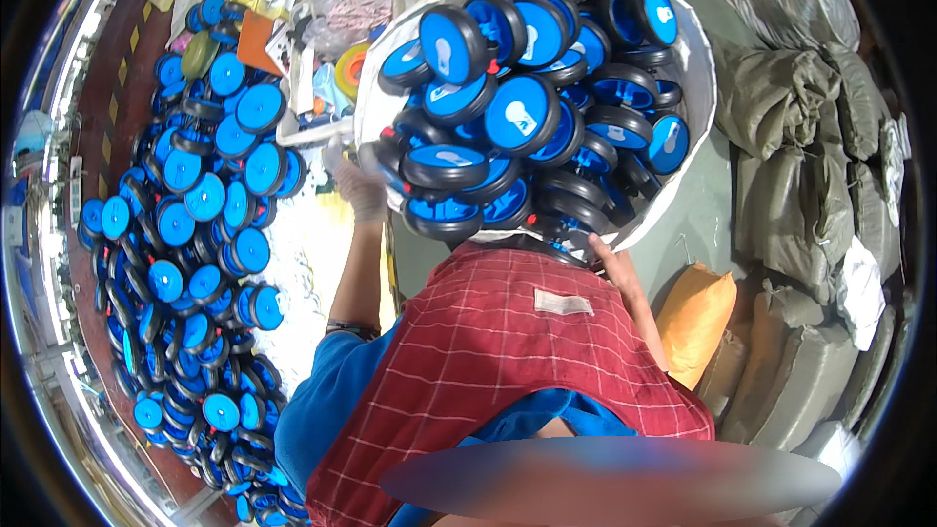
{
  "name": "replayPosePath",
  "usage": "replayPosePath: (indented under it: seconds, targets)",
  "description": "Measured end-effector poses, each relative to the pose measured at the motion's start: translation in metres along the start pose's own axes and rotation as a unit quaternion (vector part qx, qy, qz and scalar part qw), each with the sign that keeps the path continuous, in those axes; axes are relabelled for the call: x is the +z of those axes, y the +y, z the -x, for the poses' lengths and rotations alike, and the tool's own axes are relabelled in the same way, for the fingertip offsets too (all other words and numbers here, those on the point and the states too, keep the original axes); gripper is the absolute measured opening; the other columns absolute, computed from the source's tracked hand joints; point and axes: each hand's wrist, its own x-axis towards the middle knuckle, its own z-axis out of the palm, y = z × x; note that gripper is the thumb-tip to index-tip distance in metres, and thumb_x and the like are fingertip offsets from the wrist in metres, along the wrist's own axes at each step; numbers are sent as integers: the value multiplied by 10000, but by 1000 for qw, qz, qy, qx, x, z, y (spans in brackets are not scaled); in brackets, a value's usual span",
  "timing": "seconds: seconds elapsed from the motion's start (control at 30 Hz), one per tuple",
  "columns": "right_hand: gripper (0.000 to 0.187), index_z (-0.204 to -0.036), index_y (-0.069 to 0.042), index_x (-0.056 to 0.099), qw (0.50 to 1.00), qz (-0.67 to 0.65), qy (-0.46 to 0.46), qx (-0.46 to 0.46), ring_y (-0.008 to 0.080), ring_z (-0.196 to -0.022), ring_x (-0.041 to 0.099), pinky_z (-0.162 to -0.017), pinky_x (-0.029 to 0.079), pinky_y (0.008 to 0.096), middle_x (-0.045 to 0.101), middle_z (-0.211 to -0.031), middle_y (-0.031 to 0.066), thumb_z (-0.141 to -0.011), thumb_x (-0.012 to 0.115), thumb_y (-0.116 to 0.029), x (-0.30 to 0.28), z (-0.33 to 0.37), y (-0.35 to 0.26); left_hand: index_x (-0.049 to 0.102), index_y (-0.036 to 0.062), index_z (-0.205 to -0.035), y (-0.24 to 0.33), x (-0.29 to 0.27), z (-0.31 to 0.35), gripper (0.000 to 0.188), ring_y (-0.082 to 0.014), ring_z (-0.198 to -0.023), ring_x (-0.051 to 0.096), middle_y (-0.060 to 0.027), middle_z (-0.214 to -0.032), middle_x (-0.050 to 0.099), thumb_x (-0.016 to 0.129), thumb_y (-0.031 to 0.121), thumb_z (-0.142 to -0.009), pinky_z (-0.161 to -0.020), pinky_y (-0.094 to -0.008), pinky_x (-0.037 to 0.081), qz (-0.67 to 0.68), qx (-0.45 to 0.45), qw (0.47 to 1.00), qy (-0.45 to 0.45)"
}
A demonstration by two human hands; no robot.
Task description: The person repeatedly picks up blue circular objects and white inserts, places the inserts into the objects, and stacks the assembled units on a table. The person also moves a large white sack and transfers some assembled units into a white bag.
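A large white round container [701,88] in front of me is heaped with toy-like wheels [522,115], black-rimmed with blue hubs and small red parts. By its left rim is my left hand [363,190], in a pale glove and smeared by motion, close to a blurred wheel; its grip is unclear. My right hand [617,265] is at the container's near edge, its thumb against a dark wheel [564,230] at the near rim. The other fingers of that hand are mostly hidden.
On the left a table holds a long pile of similar wheels [205,197]. Beyond it lie an orange card [260,42], a yellow-orange tape roll [351,70] and plastic bags. Stuffed grey sacks [793,200] and an orange sack [695,320] stand on the floor at right.
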Motion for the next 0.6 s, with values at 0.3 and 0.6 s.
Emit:
replayPosePath:
  seconds: [0.3, 0.6]
  targets:
    - [337, -830, -66, 538, 997, 15, -67, -17, 127, -466, 507, -432, 391, 275, 505, -547, 27, -973, 513, -371, -10, 1, 25, 516, 54, -1328, -67, 5, 33, 482, -195, -980, 577, -94, -1116, 605, 603, 297, -921, -775, -334, 497, 271, -356, 867, -218]
    - [163, -969, -93, 598, 959, -283, -27, 6, 118, -672, 543, -580, 408, 256, 608, -811, 13, -939, 581, -252, -22, 29, 43, 560, -19, -1269, -11, -21, 48, 369, -220, -1012, 610, -122, -1143, 638, 553, 189, -964, -864, -337, 483, 533, -274, 784, -163]
